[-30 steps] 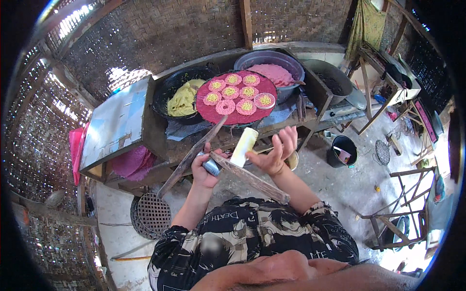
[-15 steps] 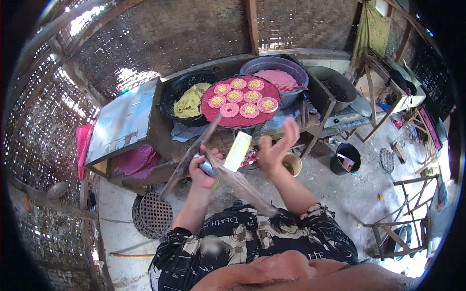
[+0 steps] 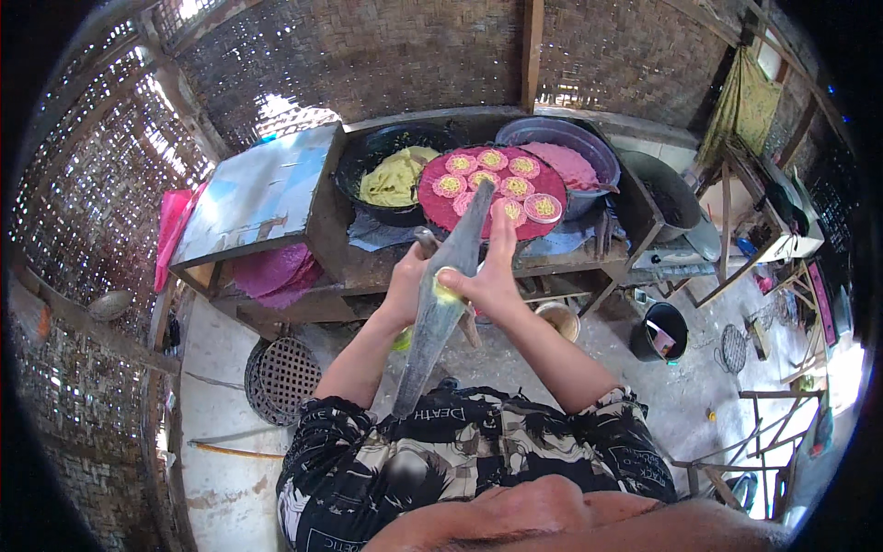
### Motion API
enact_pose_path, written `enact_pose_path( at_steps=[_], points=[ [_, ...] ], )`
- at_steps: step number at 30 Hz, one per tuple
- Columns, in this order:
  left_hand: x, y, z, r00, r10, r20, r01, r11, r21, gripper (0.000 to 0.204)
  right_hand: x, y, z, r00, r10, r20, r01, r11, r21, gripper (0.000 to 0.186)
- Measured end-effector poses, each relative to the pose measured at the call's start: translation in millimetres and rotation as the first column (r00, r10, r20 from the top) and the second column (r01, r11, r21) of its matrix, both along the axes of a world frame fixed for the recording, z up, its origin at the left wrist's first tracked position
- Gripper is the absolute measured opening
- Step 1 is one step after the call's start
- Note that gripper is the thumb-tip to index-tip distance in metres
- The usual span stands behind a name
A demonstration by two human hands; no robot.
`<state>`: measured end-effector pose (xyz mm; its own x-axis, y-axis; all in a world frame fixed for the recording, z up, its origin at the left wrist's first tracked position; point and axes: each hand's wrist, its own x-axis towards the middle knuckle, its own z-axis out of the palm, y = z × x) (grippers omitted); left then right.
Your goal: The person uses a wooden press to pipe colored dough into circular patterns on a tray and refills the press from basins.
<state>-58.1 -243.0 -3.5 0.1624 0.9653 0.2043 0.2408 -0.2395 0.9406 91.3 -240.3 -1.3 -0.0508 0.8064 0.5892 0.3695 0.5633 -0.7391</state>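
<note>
The bench runs across the far side, its front edge just beyond the hands; a box bounds it at the left and a pot stands at the right. Between that edge and the shirt is a strip of floor, widening to the right as far as a bucket; a basket lies on the left. The board slants through this gap, its near end by the shirt and its far tip overlapping the tray in view; whether it touches the tray, I cannot tell. The left hand is curled around the board's left side, its fingertips hidden behind. The right hand is fairly wide, fingers stretched toward the tray, thumb on a yellow lump at the board's middle. A stick crosses behind the board. The tray bears pink-and-yellow cakes, with a basin of yellow dough at its left and a tub of pink dough at its far right.
</note>
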Motion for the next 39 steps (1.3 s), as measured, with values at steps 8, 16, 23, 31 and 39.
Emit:
enact_pose_path(
  at_steps=[8, 16, 23, 31, 39],
  points=[
    [-3.7, -5.0, -11.6, 0.855, 0.167, 0.49, 0.027, 0.931, -0.365, 0.015, 4.3, -5.9, -40.4, 0.998, -0.015, 0.065, 0.025, 0.986, -0.165, 0.116],
    [-36.0, -0.1, -66.1, 0.728, 0.154, 0.668, 0.303, 0.802, -0.515, 0.045, 41.3, -28.6, -51.6, 0.996, 0.085, -0.035, -0.091, 0.886, -0.455, 0.113],
    [50.4, -15.0, -47.9, 0.962, -0.084, 0.258, 0.185, 0.899, -0.397, 0.029, 56.3, -55.6, -76.6, 0.973, -0.057, -0.223, -0.011, 0.957, -0.291, 0.113],
    [85.7, -15.1, -93.3, 0.904, -0.046, 0.425, 0.37, 0.584, -0.723, 0.03, 129.2, -133.9, -213.9, 0.919, -0.247, -0.308, -0.022, 0.746, -0.665, 0.069],
    [153.4, -7.0, -227.3, 0.837, -0.461, 0.296, 0.533, 0.557, -0.637, 0.042, 160.2, -212.6, -307.2, 0.161, -0.13, -0.978, -0.929, 0.315, -0.195, 0.068]
  ],
)
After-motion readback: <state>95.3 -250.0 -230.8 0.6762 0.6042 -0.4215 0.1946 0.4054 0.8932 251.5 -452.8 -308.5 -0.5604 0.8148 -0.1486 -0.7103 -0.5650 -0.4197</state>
